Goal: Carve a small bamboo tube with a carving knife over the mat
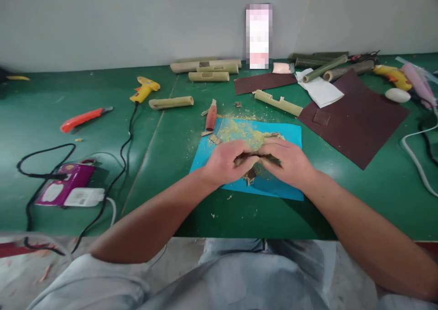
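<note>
Over the blue sheet (pixel 290 164) my left hand (pixel 229 162) and my right hand (pixel 285 159) meet, thumbs and fingertips pressed together. Both are closed on a small dark piece, mostly hidden by the fingers; its kind cannot be made out. Just below the thumbs, a brown scrap (pixel 252 173) shows among pale fibres. Yellowish shavings (pixel 241 132) are strewn across the sheet beyond my hands. Off the sheet's far left corner lies a red-handled blade tool (pixel 211 117), with bamboo chips (pixel 215 139) close by.
Cut bamboo tubes (pixel 208 76) lie along the back, one notched tube (pixel 278 102) nearer. A brown sheet (pixel 357 123) spreads at right. Leftward are a yellow glue gun (pixel 145 89), a red cutter (pixel 84 119) and a purple power strip (pixel 66 184) with trailing cords.
</note>
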A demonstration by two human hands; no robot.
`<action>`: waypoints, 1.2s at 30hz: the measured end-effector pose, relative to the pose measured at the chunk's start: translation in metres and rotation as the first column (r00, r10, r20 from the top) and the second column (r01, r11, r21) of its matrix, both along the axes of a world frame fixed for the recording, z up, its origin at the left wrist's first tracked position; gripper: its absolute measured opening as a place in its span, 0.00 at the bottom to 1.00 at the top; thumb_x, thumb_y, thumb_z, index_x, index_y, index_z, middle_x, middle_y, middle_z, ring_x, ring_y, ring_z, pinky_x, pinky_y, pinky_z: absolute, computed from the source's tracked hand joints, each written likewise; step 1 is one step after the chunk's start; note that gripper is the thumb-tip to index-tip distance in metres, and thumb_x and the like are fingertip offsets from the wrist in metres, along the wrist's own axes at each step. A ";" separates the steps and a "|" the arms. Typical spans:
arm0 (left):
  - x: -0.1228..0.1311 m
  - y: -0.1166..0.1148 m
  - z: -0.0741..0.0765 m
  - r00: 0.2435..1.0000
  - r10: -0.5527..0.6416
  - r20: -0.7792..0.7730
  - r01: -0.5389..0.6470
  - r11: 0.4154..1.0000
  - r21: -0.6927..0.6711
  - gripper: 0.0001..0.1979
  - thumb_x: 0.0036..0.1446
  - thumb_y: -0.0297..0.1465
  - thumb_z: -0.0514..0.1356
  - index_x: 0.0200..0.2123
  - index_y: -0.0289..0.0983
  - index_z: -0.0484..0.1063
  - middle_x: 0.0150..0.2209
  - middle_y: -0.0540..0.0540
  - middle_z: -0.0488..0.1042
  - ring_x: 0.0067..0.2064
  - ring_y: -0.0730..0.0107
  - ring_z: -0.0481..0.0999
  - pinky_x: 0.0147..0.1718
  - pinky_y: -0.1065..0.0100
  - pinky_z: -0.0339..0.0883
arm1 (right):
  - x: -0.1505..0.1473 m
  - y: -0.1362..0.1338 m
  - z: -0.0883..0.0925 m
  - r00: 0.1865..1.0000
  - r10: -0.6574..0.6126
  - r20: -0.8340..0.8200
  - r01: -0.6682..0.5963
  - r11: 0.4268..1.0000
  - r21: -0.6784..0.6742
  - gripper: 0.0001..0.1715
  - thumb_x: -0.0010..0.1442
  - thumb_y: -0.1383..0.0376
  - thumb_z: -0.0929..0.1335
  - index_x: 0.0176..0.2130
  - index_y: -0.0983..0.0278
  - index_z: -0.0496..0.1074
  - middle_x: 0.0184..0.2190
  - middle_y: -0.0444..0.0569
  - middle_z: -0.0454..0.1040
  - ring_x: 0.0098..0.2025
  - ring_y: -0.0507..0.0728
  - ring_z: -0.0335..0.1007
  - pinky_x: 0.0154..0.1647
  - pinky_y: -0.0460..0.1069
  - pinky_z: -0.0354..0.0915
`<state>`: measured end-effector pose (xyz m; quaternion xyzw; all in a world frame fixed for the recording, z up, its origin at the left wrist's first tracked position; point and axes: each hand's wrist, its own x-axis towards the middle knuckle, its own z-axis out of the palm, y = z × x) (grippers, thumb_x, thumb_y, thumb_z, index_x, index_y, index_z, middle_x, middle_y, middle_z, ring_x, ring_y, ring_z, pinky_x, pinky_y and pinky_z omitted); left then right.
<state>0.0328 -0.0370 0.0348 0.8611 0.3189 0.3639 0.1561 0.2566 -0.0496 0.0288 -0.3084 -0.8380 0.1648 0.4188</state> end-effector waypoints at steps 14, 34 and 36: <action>-0.003 0.005 0.005 1.000 0.012 0.026 -0.014 0.995 0.104 0.17 0.68 0.26 0.57 0.25 0.39 0.62 0.23 0.53 0.63 0.25 0.75 0.60 0.25 0.68 0.55 | 0.004 -0.001 0.006 0.960 -0.125 0.249 0.151 0.985 -0.087 0.12 0.65 0.58 0.72 0.46 0.61 0.75 0.48 0.56 0.81 0.51 0.66 0.75 0.51 0.60 0.70; 0.001 0.011 -0.012 0.886 0.323 0.333 -0.203 0.915 -0.348 0.18 0.69 0.36 0.60 0.25 0.39 0.69 0.22 0.51 0.71 0.22 0.76 0.65 0.22 0.70 0.58 | 0.014 0.018 0.006 0.958 -0.186 0.218 0.264 0.869 -0.418 0.12 0.55 0.62 0.71 0.41 0.60 0.74 0.37 0.49 0.77 0.36 0.58 0.70 0.36 0.54 0.65; 0.002 0.011 -0.012 0.879 0.331 0.344 -0.209 0.915 -0.346 0.18 0.69 0.36 0.61 0.25 0.38 0.70 0.22 0.51 0.71 0.22 0.76 0.66 0.21 0.70 0.59 | 0.009 0.016 0.008 0.964 -0.216 0.156 0.266 0.826 -0.496 0.13 0.54 0.60 0.71 0.41 0.60 0.74 0.36 0.48 0.76 0.33 0.56 0.68 0.34 0.53 0.64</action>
